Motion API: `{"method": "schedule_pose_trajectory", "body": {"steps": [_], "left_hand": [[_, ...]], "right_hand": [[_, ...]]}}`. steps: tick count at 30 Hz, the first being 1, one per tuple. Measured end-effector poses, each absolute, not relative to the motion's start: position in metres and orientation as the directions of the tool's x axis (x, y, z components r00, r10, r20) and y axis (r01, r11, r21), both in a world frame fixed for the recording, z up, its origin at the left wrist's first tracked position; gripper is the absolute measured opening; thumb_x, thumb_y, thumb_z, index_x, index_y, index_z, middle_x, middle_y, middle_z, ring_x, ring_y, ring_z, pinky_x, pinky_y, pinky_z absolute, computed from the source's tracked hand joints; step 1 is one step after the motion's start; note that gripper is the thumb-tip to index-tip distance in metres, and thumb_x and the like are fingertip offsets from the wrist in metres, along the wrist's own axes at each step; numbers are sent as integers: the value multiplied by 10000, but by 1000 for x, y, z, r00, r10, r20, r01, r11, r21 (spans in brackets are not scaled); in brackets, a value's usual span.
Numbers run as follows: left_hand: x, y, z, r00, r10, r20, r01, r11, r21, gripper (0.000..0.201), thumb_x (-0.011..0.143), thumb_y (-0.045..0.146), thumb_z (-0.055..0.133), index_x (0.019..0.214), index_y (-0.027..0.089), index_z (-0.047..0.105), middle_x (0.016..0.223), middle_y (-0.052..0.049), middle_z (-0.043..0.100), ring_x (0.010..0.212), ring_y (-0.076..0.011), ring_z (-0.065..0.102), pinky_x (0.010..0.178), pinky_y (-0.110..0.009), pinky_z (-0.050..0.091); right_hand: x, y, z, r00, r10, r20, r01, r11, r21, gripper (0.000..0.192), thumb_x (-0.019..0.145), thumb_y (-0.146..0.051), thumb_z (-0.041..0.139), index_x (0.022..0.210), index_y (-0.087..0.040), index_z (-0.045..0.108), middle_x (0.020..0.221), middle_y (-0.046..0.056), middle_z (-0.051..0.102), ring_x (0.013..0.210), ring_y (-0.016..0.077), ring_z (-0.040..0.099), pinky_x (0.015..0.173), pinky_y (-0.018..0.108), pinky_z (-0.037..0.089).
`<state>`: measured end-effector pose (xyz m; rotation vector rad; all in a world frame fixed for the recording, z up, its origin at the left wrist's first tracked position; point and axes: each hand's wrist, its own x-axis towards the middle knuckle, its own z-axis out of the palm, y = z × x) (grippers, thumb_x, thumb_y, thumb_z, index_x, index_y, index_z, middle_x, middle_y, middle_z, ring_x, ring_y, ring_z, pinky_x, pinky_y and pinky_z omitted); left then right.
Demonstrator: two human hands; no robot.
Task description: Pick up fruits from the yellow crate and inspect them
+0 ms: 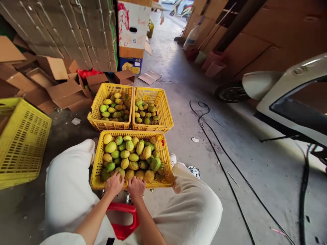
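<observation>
Yellow plastic crate [163, 160] full of green-yellow mangoes [133, 156] sits on the concrete between the person's knees. Both hands are at its near edge, side by side: left hand [113, 184] lies palm down with fingers curled over a mango at the rim, right hand [136, 187] curled the same way just beside it. Can't tell if either actually grips fruit or only rests on it. Two more yellow crates [153, 102] of fruit stand behind, touching. Red stool [122, 221] under the person.
</observation>
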<state>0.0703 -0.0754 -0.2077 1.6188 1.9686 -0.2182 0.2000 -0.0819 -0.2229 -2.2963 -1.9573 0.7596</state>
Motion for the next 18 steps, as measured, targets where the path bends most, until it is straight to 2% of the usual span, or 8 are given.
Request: {"method": "schedule_pose_trajectory", "body": {"steps": [2, 5, 7, 9, 12, 15, 18], "left_hand": [[73, -79, -208, -112, 853, -510, 933, 267, 241, 434, 1058, 313, 361, 1208, 171, 743, 1371, -157, 705, 1143, -291, 729, 943, -374, 524], [76, -82, -208, -125, 861, -493, 923, 283, 261, 386, 1030, 256, 384, 1096, 158, 752, 1196, -156, 757, 1066, -292, 737, 881, -367, 514], [78, -83, -207, -131, 862, -489, 916, 294, 273, 355, 1011, 235, 405, 1050, 147, 747, 1110, -156, 762, 1036, -299, 733, 872, -372, 500], [79, -84, -207, -140, 858, -495, 907, 312, 284, 332, 1001, 233, 423, 1024, 144, 742, 1072, -158, 757, 1024, -303, 727, 872, -377, 488], [81, -85, -207, -149, 847, -509, 891, 339, 302, 312, 991, 240, 442, 1028, 141, 735, 1081, -162, 750, 1044, -311, 713, 892, -387, 475], [83, -87, -208, -157, 841, -518, 876, 361, 320, 310, 985, 251, 449, 1054, 131, 727, 1102, -170, 742, 1058, -318, 701, 912, -401, 469], [84, -88, -207, -164, 841, -515, 864, 374, 337, 291, 974, 242, 462, 1046, 135, 724, 1084, -164, 743, 1040, -308, 703, 904, -397, 473]], "right_hand": [[201, -82, -223, 91, 929, -360, 922, -215, -321, 251, 970, -204, 527, 859, -176, 750, 965, 162, 808, 963, 297, 742, 878, 382, 397], [206, -79, -223, 113, 918, -380, 918, -243, -314, 201, 938, -196, 535, 858, -192, 719, 956, 158, 788, 927, 298, 723, 810, 363, 418], [214, -70, -222, 140, 915, -380, 909, -270, -316, 162, 913, -190, 539, 914, -185, 701, 991, 163, 760, 924, 303, 707, 774, 355, 440], [225, -54, -221, 161, 919, -359, 898, -287, -333, 188, 895, -190, 549, 1026, -157, 680, 1080, 183, 715, 998, 320, 688, 806, 363, 471], [246, -15, -217, 192, 931, -310, 873, -306, -379, 347, 911, -233, 551, 1230, -110, 605, 1223, 216, 625, 1186, 348, 614, 975, 399, 471], [261, 32, -216, 265, 923, -279, 825, -366, -430, 558, 907, -334, 595, 1388, -74, 483, 1351, 261, 527, 1334, 393, 502, 1099, 470, 412], [266, 76, -219, 340, 885, -316, 742, -460, -488, 757, 808, -382, 725, 1429, -64, 431, 1429, 308, 458, 1388, 431, 455, 1134, 529, 375]]}}
